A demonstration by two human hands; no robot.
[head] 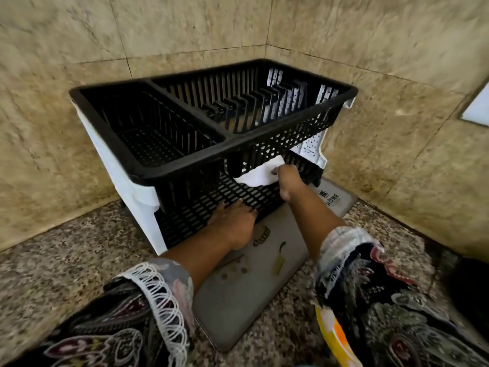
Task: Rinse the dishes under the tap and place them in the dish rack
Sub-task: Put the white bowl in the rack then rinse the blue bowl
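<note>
at the far left we see the speckled granite counter (66,247) meeting the beige tiled wall (53,128). the black two-tier dish rack (185,160) with white side panels stands in the corner, its left upper compartment and right plate slots holding no dishes. our left hand (234,221) lies flat, fingers spread and gripping nothing, against the front edge of the slatted lower shelf. beneath both forearms is a grey drying mat (243,300) printed with small pictures and the word "home". farther right, our right hand (287,178) reaches under the upper basket and pinches a white cloth (258,176) against the lower tier. patterned sleeves with lace cuffs cover both arms near the bottom edge.
</note>
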